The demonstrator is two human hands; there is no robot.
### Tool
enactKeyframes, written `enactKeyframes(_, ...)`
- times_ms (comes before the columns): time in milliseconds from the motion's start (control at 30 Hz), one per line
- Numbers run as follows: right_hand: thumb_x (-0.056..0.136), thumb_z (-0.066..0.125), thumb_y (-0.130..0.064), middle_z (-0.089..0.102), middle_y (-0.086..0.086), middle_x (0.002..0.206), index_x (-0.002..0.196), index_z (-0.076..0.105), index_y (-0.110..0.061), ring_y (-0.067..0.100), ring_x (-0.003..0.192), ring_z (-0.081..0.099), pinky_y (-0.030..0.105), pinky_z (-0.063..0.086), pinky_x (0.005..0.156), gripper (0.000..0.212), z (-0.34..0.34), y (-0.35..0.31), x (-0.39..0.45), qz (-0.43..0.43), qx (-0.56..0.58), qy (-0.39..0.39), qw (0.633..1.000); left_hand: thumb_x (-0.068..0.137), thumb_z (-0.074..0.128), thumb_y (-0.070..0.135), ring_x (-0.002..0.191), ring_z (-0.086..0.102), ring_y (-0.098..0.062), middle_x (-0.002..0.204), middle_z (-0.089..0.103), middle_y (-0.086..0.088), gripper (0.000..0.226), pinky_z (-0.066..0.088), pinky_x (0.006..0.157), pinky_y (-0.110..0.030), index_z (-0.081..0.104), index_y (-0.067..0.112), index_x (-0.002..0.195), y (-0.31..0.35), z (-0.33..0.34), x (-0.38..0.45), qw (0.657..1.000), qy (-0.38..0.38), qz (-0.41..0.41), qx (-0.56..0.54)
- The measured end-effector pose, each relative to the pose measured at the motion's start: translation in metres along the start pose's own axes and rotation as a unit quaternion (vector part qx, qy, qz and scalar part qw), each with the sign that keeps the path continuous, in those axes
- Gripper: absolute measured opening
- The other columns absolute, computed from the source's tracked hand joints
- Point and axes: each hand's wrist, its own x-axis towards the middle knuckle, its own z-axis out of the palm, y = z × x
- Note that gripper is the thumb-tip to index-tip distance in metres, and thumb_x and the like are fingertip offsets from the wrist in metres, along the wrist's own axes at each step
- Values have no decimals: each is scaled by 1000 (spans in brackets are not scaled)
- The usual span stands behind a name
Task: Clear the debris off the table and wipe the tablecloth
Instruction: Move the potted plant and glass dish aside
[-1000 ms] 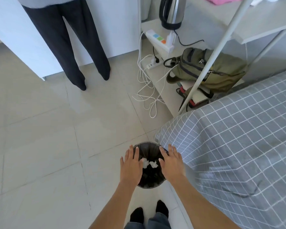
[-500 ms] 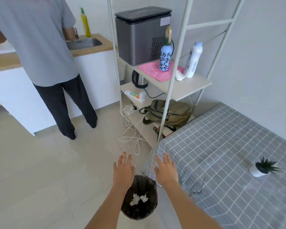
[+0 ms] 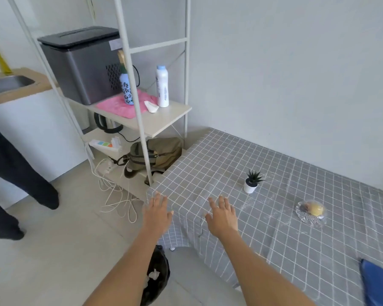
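Grey checked tablecloth (image 3: 263, 208) spread over the table at right, corner draped down at the near left, pale dusty streaks smeared across the middle around a small potted succulent (image 3: 251, 184) and toward a clear glass dish (image 3: 311, 212) holding what looks like fruit, though too blurred to be sure. Crumpled white tissue (image 3: 153, 274) already down in the black-lined bin (image 3: 156, 281) on the floor below the table edge. Left hand (image 3: 157, 214) raised at the draped corner, fingers spread and empty; right hand (image 3: 222, 217) over the cloth just inside the edge, fingers likewise splayed, holding nothing. Loose debris apparently dealt with; wiping yet to start, and no cloth in either hand. Likely candidate: pink cloth (image 3: 122, 106) on the white shelf rack (image 3: 161, 119), pinned under a floral bottle (image 3: 126, 90) and just beside a white bottle (image 3: 162, 88). Best to lift the floral bottle aside first rather than tug the pink cloth free. Then move plant and dish off the streaks, pin the draped corner with one hand against bunching, and wipe in long overlapping strokes toward the bin side. Another person's dark-trousered legs (image 3: 16, 180) by the counter at left, well apart.
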Motion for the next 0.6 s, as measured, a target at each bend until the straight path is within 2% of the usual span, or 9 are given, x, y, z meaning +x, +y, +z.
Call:
enactKeyframes(200,101,34,-40,2,13,160,152,7,-25,31,147,0,45,8,119,60,-10,101,-25,87,10,-23,996,102,33,39,147,4,-30,160,-1,-12,61,14,117,-46,9,14,153,96,20,10,994,-77,70,34)
enactKeyframes(433,101,34,-40,2,14,160,152,8,-25,30,147,1,45,9,118,59,-20,195,-43,151,21,-20,988,102,34,39,147,5,-30,160,1,-12,61,15,117,-47,11,14,153,191,42,25,989,-90,116,30)
enactKeyframes(600,100,34,-41,0,14,160,152,11,-25,30,147,0,45,10,118,59,-25,241,-44,190,32,-19,981,102,34,39,147,6,-30,160,0,-12,61,15,118,-49,11,15,153,230,55,36,984,-112,137,29)
